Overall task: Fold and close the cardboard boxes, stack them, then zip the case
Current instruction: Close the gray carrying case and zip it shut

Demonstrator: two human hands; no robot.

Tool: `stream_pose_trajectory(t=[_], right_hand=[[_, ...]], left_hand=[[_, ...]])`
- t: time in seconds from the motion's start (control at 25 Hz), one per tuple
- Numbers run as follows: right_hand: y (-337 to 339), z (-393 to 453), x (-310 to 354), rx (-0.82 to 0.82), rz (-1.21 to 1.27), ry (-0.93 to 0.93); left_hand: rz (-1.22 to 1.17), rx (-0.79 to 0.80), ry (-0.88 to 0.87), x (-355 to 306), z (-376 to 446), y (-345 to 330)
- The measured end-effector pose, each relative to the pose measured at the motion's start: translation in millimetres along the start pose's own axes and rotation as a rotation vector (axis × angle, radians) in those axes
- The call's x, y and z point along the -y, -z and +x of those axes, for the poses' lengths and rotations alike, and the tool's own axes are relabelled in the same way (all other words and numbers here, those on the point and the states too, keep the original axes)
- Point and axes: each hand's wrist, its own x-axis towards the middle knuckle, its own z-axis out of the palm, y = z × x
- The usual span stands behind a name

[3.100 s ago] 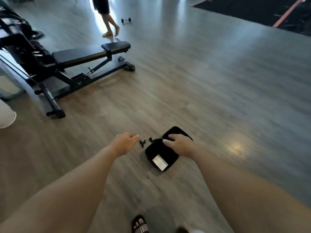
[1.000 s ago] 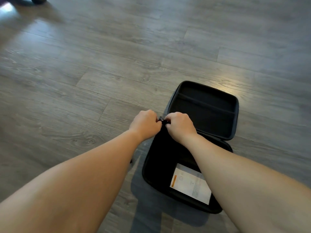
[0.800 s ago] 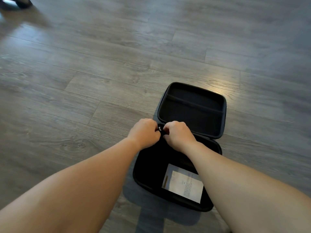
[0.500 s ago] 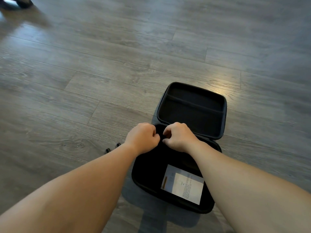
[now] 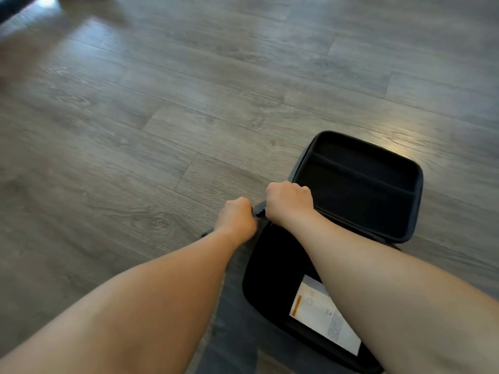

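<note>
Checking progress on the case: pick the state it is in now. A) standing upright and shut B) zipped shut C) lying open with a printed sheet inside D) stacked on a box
C: the case lies open on the floor, its lid folded back, a printed sheet in the near half.

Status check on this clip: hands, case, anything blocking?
Left hand and right hand both fisted at the case's left edge, pinching something small and dark. Case lies open on the floor, white sheet inside. No boxes in view, nothing blocking.
</note>
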Motion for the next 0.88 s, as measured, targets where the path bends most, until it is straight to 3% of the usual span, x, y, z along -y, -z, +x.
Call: stream_pose_trajectory(t=[0.24, 0.4, 0.64, 0.88], right_hand=[[-6.3, 6.7, 1.5, -0.003, 0.141, -0.014], [0.7, -0.8, -16.7, -0.094, 0.275, 0.003], [16.2, -36.9, -69.5, -0.176, 0.383, -0.091], [3.2, -89.1, -114.2, -0.219, 0.413, -0.206]], left_hand=[[-0.069, -0.083, 0.025, -11.8, 13.1, 2.4], [-0.155, -0.181, 0.07, -18.3, 19.8, 14.5], [-0.06, -0.18, -0.23, -66.6, 14.5, 7.7], [0.1, -0.129, -0.397, -117.0, -18.0, -23.3]])
